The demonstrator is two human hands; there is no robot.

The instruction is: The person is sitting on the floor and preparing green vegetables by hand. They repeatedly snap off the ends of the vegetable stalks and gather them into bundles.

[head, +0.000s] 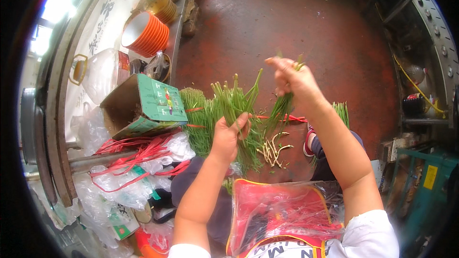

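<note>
My left hand (231, 138) is closed around a bunch of long green stalks (229, 104), cut ends up. To its right and higher, my right hand (292, 79) grips a smaller bunch of green stalks (281, 109), whose leafy ends hang down; the hand is a little blurred. Left of my hands, more green stalks (193, 114) stand packed together with red ties round them. Pale, thin bean-like pieces (274, 150) lie on the floor below my right hand. Another green bundle (341, 113) is partly hidden behind my right forearm. A red apron (279, 200) under clear plastic covers my lap.
At the left are an open green cardboard box (161, 100), red plastic strips (143, 157), clear plastic bags (122, 182), stacked orange bowls (147, 36) and a large clear plastic jug (104, 71). A green crate-like thing (423, 182) stands at the right on the reddish floor (287, 18).
</note>
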